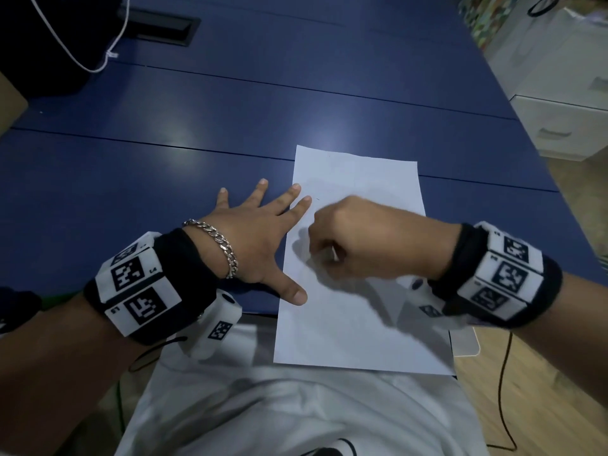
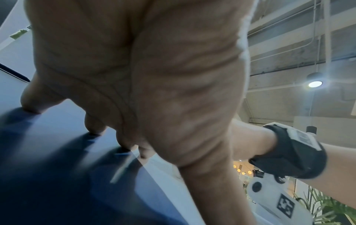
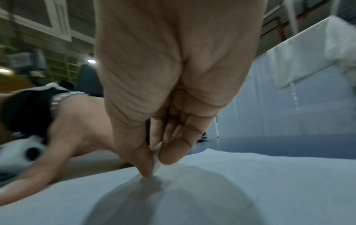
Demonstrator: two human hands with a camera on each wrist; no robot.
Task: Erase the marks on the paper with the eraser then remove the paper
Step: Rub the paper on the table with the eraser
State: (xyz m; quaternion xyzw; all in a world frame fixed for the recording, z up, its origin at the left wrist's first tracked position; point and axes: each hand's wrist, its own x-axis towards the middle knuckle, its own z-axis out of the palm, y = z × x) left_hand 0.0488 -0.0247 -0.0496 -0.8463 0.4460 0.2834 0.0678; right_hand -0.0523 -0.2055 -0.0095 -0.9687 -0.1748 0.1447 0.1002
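Note:
A white sheet of paper [image 1: 358, 284] lies on the blue table [image 1: 197, 126], its near edge hanging over the table's front. My left hand [image 1: 260, 238] is spread flat, with the thumb and two fingertips pressing the paper's left edge. My right hand [image 1: 358, 241] is curled over the middle of the sheet. In the right wrist view its thumb and fingers pinch a small white eraser [image 3: 157, 159] whose tip touches the paper [image 3: 250, 182]. A faint short mark [image 1: 317, 199] shows just beyond the left fingertips. In the left wrist view the left fingertips [image 2: 96, 129] press on the table.
A black bag [image 1: 39, 44] with a white cord sits at the far left, beside a black cable hatch [image 1: 164, 28]. White drawers [image 1: 566, 110] stand to the right of the table. My white shirt [image 1: 296, 406] is below the table's front edge.

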